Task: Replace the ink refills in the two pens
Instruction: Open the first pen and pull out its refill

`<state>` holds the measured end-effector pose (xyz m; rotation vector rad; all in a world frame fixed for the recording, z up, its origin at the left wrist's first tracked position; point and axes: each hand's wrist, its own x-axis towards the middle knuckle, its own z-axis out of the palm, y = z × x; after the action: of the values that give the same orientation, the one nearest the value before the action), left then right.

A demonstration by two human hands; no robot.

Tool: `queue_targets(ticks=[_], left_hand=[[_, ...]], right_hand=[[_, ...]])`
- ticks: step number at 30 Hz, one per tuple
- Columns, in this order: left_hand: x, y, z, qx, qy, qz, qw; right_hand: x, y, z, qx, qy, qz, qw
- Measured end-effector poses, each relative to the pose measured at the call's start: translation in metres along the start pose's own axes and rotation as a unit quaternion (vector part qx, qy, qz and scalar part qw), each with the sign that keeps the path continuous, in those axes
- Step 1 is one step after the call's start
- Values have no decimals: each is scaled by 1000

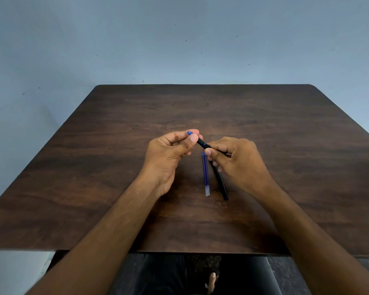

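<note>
Here, black pen [202, 143] between left hand [168, 154] and right hand [234, 160].

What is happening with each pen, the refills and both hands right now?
Held pen: up off the table, gripped at both ends, blue tip end in the left hand.
Second pen: lying flat on the table, untouched.
Refills: lying flat on the table beside the second pen, blue ink inside.
Left hand: pinching the tip end.
Right hand: gripping the barrel.
</note>
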<state>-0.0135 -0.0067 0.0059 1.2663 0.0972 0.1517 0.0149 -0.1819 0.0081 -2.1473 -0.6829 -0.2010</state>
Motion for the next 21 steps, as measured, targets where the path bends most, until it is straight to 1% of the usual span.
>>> queue_targets(ticks=[3, 5, 7, 11, 13, 16, 19, 21], left_hand=[[3, -2, 2, -19, 50, -26, 998], [3, -4, 3, -11, 58, -34, 998], [3, -5, 3, -16, 42, -30, 999], [2, -5, -3, -12, -35, -21, 999], [1, -7, -7, 6, -46, -11, 999], [1, -7, -6, 5, -16, -7, 1000], [4, -9, -5, -7, 23, -23, 999], [5, -10, -5, 0, 23, -32, 999]], right_hand=[[0, -3, 1, -2, 3, -5, 1000], [0, -4, 1, -8, 0, -5, 1000], [0, -5, 1, -16, -1, -5, 1000], [0, -5, -1, -36, -4, -3, 999], [1, -5, -2, -42, -5, -5, 999], [1, -6, -1, -47, 0, -10, 999], [1, -7, 0, -51, 4, -19, 998], [2, -8, 0, -56, 2, -20, 998]])
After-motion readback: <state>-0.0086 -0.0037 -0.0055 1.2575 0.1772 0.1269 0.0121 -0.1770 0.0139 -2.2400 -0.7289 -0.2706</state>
